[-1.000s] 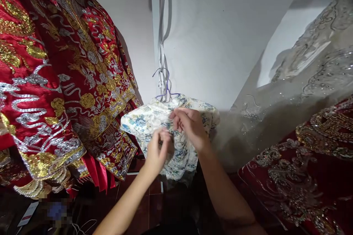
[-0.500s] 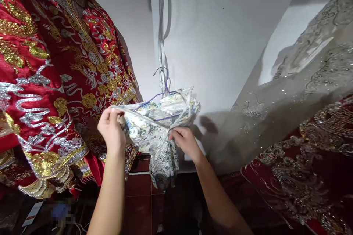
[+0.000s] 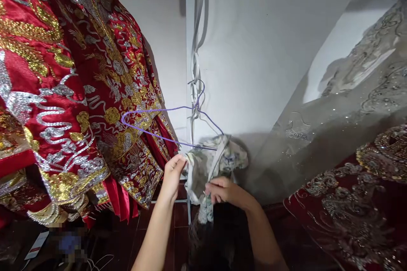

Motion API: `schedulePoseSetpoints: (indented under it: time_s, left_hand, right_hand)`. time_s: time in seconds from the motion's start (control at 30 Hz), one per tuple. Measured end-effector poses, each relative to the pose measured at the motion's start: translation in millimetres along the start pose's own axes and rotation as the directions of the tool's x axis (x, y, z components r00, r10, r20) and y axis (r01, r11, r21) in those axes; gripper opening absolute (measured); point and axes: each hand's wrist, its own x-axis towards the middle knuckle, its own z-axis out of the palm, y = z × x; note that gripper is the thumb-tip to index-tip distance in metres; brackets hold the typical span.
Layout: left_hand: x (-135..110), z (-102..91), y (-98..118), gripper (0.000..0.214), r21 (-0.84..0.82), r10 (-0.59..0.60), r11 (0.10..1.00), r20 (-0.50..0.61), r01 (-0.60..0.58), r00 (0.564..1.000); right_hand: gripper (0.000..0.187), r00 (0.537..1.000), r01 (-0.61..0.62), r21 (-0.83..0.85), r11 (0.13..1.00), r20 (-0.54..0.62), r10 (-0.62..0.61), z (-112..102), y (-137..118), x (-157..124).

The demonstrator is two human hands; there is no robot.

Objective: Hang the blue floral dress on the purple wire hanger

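Observation:
A purple wire hanger (image 3: 159, 137) hangs by its hook from white cords on the wall. Its left arm is bare, while a light floral-patterned garment (image 3: 233, 156) still drapes over its right end. My left hand (image 3: 174, 173) is closed on the garment's left edge, below the hanger's lower bar. Lower on the cloth, my right hand (image 3: 221, 190) pinches the garment near its front edge. The lower part of the garment hangs bunched under my hands, in shadow.
On the left hangs a red jacket (image 3: 124, 67) with gold and silver embroidery. A sheer beaded pale fabric (image 3: 295, 131) and a dark red beaded garment (image 3: 343, 199) hang at the right. White cords (image 3: 197, 17) run down the wall. A paper tag (image 3: 37, 245) lies at lower left.
The garment has come off the hanger's left arm, which now shows bare. My left hand has moved right and down with the cloth; my right hand is lower. The view has shifted slightly.

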Motion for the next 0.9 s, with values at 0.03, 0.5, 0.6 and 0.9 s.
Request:
schedulePoseSetpoints:
  time_s: [0.03,0.5,0.6,0.9]
  left_hand:
    - [-5.2,12.0,2.9,0.02,0.057,0.016,0.998,0.078,-0.021,0.997]
    - [-40.7,1.1,12.7,0.036,0.613,-0.185,0.773,0.463,-0.163,0.867]
    - [-48.8,-26.8,17.4,0.035,0.725,-0.214,0.655,0.448,-0.213,0.868]
    - [-5.0,-101.9,79.3,0.011,0.832,0.075,0.524,0.168,-0.182,0.983]
  right_hand:
    - [0.04,0.992,0.027,-0.001,1.0,-0.126,-0.027,-0.1,-1.6,-0.3]
    - [0.017,0.868,0.379,-0.018,0.925,-0.339,-0.362,-5.4,-45.3,10.0]
    - [0.029,0.694,0.449,-0.266,0.853,-0.497,-0.52,-30.8,-65.6,38.2]
    - [0.047,0.672,0.138,-0.25,0.958,-0.687,-0.276,-50.4,-37.6,84.9]
